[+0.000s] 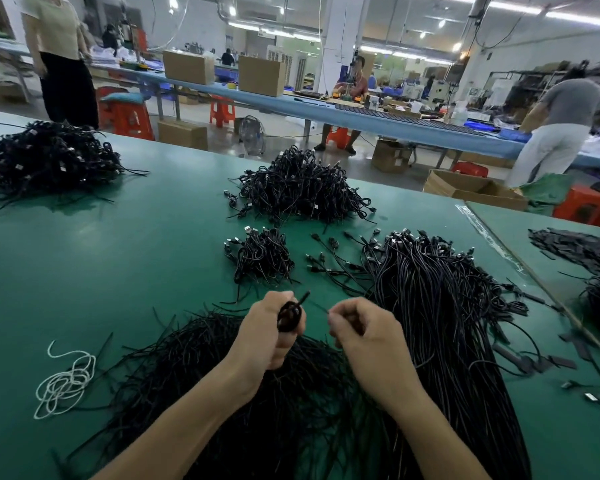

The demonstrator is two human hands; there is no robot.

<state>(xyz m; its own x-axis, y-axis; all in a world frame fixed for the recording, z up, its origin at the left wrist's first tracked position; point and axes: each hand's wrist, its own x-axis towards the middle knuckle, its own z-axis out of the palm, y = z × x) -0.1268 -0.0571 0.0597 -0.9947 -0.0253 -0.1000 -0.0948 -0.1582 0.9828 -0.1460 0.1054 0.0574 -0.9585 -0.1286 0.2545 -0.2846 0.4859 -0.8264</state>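
Boxes first: two brown cardboard boxes (189,66) stand closed on the far bench, so there's no telling what's inside. An open carton (471,188) sits on the floor beyond the counter's far right edge with its flaps up, and its contents are out of sight from here.

Now the hands, near centre, above the green counter (118,254). The left hand (274,334) has its fingers curled tight round a small coiled cable (289,317), holding it upright off the counter with one cable end poking out at the top. The right hand (361,330) is just beside it, fingers bunched together and pinching a thin strand (318,306) that runs across to the coil.

Under both forearms lies a spread of loose black ties (205,368). To the right, a thick bundle of long straight cables (440,306) runs from near to far. Just past the hands sits a small heap of coiled cables (262,256), with a bigger heap (302,188) behind it and another heap (45,157) at far left. A loose white cord (66,379) lies at near left.
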